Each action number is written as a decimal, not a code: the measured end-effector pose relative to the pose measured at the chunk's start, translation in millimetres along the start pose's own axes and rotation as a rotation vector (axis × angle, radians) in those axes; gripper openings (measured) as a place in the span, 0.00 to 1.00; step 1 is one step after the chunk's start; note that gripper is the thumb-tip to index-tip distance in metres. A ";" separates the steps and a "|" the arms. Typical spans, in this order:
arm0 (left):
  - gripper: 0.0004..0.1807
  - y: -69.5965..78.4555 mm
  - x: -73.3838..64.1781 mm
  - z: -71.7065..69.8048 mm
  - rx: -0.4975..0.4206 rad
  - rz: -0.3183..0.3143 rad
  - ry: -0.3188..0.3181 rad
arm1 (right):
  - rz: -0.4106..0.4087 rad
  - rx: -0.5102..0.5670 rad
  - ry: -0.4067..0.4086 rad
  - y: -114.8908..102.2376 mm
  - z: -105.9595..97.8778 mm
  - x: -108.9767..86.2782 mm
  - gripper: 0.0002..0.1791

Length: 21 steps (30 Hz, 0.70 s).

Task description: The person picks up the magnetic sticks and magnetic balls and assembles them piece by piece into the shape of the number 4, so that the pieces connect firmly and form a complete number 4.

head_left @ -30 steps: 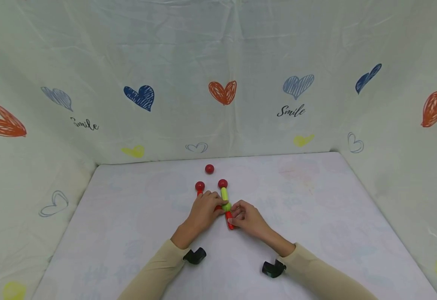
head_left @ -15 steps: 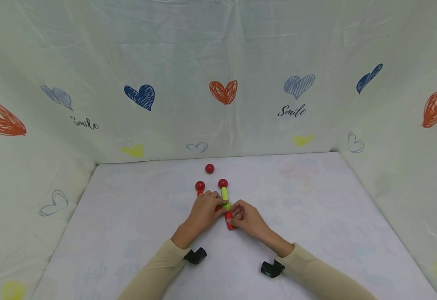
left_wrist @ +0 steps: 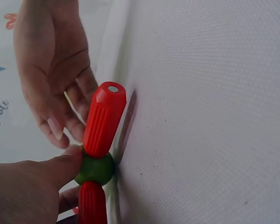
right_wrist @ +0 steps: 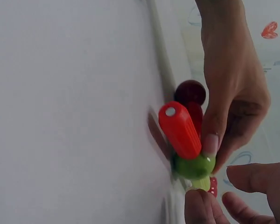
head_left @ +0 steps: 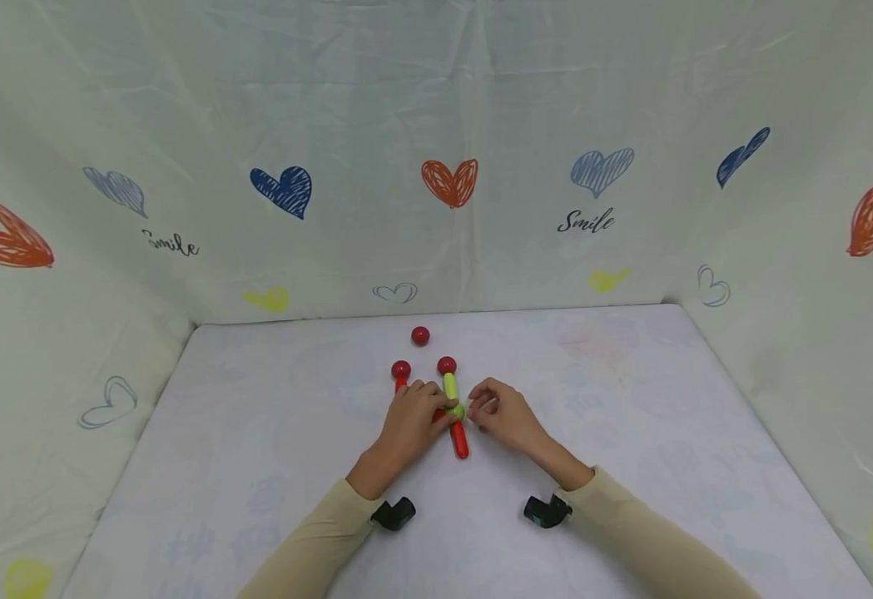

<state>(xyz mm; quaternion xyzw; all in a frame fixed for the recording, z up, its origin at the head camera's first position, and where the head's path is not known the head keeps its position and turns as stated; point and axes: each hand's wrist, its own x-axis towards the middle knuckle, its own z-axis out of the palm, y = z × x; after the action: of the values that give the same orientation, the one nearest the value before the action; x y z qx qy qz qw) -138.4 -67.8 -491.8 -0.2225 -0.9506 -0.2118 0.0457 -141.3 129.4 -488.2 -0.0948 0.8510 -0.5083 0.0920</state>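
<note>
My left hand [head_left: 409,420] pinches a green ball [left_wrist: 95,170] between thumb and finger. A red magnetic stick [head_left: 459,441] sticks out from that ball towards me, its metal end [left_wrist: 113,88] showing in the left wrist view. A second red stick [left_wrist: 92,203] joins the ball from the left, partly under the hand. Beyond it, a yellow-green stick [head_left: 449,384] leads to a dark red ball [head_left: 447,365]. Another dark red ball [head_left: 401,369] tops a red stick whose lower part my left hand hides. My right hand [head_left: 507,416], fingers loosely bent, is beside the green ball and holds nothing.
A loose dark red ball [head_left: 420,336] lies farther back on the white table [head_left: 631,433]. A pale curtain [head_left: 361,108] printed with hearts hangs behind and at both sides. Each wrist carries a black camera [head_left: 547,512].
My right hand has let go of the near red stick and moved slightly away and up. The left hand stays on the green ball, and the joined pieces hold their place.
</note>
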 end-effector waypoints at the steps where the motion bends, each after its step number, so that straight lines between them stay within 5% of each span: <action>1: 0.16 0.0 0.0 0.1 0.003 0.001 0.002 | -0.003 -0.007 0.006 -0.8 -2.6 3.5 0.09; 21: 0.15 4.0 0.2 -2.1 -0.012 -0.038 -0.008 | -0.123 -0.144 0.052 -26.3 -17.8 89.5 0.14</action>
<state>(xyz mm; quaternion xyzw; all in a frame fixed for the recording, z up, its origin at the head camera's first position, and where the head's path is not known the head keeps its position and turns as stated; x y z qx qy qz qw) -136.8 -65.3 -488.4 -0.2056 -0.9535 -0.2175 0.0366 -230.4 109.4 -462.1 -0.1402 0.8799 -0.4529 0.0315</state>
